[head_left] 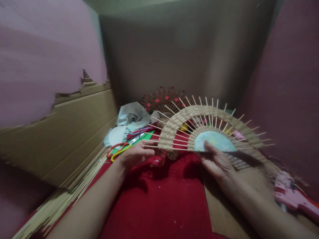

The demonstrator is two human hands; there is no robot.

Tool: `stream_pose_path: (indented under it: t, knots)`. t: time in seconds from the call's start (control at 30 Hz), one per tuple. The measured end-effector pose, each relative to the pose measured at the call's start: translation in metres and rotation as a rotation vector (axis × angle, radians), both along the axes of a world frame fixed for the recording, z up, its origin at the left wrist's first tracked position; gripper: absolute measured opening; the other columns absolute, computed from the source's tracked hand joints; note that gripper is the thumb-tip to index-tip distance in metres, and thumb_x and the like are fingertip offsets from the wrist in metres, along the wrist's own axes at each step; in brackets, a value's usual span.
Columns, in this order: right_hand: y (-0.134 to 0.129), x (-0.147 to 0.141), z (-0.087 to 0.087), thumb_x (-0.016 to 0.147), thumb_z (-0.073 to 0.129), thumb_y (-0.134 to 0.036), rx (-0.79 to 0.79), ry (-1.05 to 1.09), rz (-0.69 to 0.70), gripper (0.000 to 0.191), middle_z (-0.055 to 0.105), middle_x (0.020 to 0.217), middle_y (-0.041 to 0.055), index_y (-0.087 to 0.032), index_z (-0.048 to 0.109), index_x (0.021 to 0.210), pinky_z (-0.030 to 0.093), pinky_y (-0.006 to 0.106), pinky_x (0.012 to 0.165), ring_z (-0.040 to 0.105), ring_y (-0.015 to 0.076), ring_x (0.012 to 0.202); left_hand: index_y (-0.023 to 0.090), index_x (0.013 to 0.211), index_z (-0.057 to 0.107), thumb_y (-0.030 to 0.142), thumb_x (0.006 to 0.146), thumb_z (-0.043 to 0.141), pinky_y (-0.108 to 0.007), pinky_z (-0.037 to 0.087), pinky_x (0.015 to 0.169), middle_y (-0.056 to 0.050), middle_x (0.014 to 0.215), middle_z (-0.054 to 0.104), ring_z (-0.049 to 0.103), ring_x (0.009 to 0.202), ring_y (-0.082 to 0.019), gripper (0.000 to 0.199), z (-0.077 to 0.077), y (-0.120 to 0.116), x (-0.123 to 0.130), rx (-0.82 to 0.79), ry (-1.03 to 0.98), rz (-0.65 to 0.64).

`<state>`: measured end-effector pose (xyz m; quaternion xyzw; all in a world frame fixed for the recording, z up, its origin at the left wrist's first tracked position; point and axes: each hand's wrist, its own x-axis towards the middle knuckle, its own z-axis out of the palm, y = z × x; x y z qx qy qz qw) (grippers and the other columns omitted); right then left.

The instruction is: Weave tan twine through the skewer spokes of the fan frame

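Observation:
A half-round woven fan (196, 111) of thin sticks and tan twine is held up in front of me, its sticks spreading past the outer band. At its base is a pale blue half-circle piece (214, 141). My right hand (218, 164) grips this piece at the lower edge, thumb on its face and fingers underneath. Beside the fan's left stick ends is my left hand (138, 154), fingers stretched out and not wrapped round anything. Whether its fingertips touch the sticks I cannot tell. Scissors (121, 149) with red and yellow handles lie just left of that hand.
A bundle of sticks (72, 196) lies along the left on the red cloth (159, 205). A pink glue gun (290, 192) rests at right near a cardboard sheet (224, 205). Behind stand a flowered fan (161, 99) and crumpled pale cloth (133, 113). Torn cardboard (62, 132) lines the left wall.

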<state>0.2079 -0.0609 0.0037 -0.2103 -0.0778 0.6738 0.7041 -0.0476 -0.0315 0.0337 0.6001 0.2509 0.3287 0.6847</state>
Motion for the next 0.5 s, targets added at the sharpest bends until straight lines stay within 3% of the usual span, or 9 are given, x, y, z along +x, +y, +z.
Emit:
stream_pose_path:
  t: [0.1, 0.23, 0.33, 0.5]
  knots:
    - [-0.001, -0.003, 0.004, 0.069, 0.056, 0.002, -0.022, 0.034, -0.024, 0.031, 0.066, 0.080, 0.0000, -0.018, 0.057, 0.093, 0.054, 0.026, 0.074, 0.062, 0.0120, 0.075, 0.007, 0.101, 0.063, 0.020, 0.067, 0.070, -0.024, 0.048, 0.062, -0.013, 0.085, 0.065, 0.060, 0.065, -0.014, 0.036, -0.006, -0.002, 0.005, -0.084, -0.102, 0.123]
    - [-0.001, -0.006, 0.005, 0.068, 0.059, 0.003, -0.049, 0.068, -0.033, 0.032, 0.065, 0.077, 0.0007, -0.016, 0.057, 0.093, 0.054, 0.023, 0.068, 0.062, 0.0116, 0.071, 0.009, 0.079, 0.061, 0.030, 0.072, 0.068, -0.012, 0.027, 0.035, 0.001, 0.056, 0.052, 0.031, 0.037, 0.000, 0.023, -0.016, -0.007, 0.018, -0.204, -0.170, 0.305]
    - [0.000, -0.009, 0.002, 0.066, 0.062, 0.002, -0.037, 0.068, -0.009, 0.030, 0.066, 0.078, 0.0017, -0.015, 0.058, 0.090, 0.054, 0.026, 0.069, 0.061, 0.0120, 0.069, 0.014, 0.069, 0.051, 0.036, 0.070, 0.068, -0.012, 0.016, 0.030, 0.009, 0.044, 0.037, 0.016, 0.033, 0.000, 0.028, -0.024, -0.012, 0.034, -0.254, -0.228, 0.455]
    - [-0.001, -0.014, -0.007, 0.061, 0.068, 0.001, 0.035, 0.064, 0.012, 0.030, 0.066, 0.077, 0.0016, -0.015, 0.059, 0.084, 0.053, 0.030, 0.075, 0.062, 0.0140, 0.074, 0.017, 0.067, 0.045, 0.044, 0.066, 0.069, -0.012, 0.016, 0.029, 0.011, 0.039, 0.035, 0.016, 0.029, -0.001, 0.036, -0.034, -0.016, 0.051, -0.349, -0.246, 0.659]
